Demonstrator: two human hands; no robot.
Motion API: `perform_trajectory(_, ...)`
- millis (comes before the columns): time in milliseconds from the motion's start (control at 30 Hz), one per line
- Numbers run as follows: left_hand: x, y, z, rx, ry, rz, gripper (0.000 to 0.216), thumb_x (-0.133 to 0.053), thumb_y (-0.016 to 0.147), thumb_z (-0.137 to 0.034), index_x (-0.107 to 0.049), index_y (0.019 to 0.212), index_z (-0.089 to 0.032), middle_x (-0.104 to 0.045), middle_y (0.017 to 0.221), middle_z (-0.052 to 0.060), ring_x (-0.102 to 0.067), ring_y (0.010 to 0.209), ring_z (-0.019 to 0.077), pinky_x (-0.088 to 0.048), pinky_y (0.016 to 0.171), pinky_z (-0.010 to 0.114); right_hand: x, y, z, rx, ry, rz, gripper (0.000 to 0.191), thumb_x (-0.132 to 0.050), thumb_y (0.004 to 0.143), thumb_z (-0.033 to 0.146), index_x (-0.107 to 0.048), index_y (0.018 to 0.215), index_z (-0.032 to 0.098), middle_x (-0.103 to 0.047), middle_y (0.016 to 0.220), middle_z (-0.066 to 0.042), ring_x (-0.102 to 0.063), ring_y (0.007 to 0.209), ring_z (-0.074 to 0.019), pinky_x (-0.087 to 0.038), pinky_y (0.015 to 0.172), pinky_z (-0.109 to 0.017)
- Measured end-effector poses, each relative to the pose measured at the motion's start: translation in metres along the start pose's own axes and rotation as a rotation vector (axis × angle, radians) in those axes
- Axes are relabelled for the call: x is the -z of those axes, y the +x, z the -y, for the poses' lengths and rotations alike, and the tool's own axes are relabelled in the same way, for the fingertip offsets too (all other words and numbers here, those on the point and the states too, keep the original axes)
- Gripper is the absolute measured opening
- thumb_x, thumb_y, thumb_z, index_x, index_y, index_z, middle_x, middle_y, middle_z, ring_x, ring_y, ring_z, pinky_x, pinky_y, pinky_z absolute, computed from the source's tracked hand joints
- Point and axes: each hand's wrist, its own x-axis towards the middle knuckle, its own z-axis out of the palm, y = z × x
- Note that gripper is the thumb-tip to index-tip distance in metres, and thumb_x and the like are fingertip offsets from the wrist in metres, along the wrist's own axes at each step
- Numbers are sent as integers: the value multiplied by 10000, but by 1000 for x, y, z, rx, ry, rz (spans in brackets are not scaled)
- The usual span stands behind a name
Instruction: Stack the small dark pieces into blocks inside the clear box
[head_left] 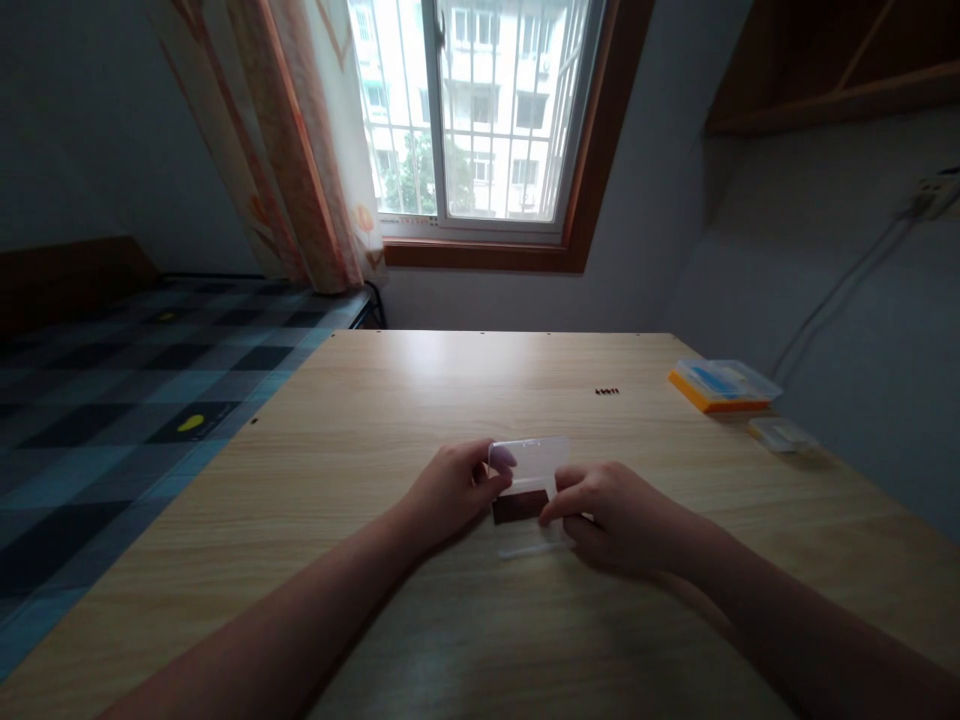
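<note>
A clear plastic case (pixel 534 462) stands open at the middle of the table, its lid raised on the far side. Across it lies a dark brown flat piece (pixel 519 507), whose exact kind I cannot make out. My left hand (pixel 459 490) pinches the case at its left edge, with fingertips showing through the clear plastic. From the right, my right hand (pixel 611 508) is closed at the case's edge, its index finger reaching to the right end of the brown piece. Its lower fingers are partly hidden.
A row of small dark pieces (pixel 607 391) lies farther back on the wooden table (pixel 360 420). By the right wall are an orange box with a clear lid (pixel 720 386) and a small clear box (pixel 782 435). A checked bed (pixel 187 355) adjoins the left side.
</note>
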Motion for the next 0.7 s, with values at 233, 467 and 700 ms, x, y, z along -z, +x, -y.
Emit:
perform_trajectory(233, 1, 1, -4, 12, -5, 7, 108, -602, 785, -167, -700, 830, -172, -625, 638, -33, -509, 563, 113, -383, 549, 206, -1, 1, -1, 2, 13, 16, 350, -520, 767, 84, -776, 907, 279, -672, 861, 10, -579, 704, -94, -380, 684, -212)
perform_trajectory(467, 1, 0, -1, 2, 4, 2, 92, -607, 792, -174, -693, 822, -175, -622, 639, -35, -521, 570, 115, -388, 554, 206, 0, 1, 1, -11, -7, 9, 337, -526, 769, 93, -772, 899, 283, -654, 822, 22, -548, 653, -84, -371, 668, -213)
perform_trajectory(700, 0, -1, 0, -2, 6, 3, 94, -609, 797, -168, -698, 826, -173, -623, 638, -34, -523, 566, 113, -390, 549, 203, -1, 1, 1, -18, 8, 11, 335, -519, 768, 88, -765, 893, 278, -666, 847, 25, -566, 681, -88, -378, 682, -212)
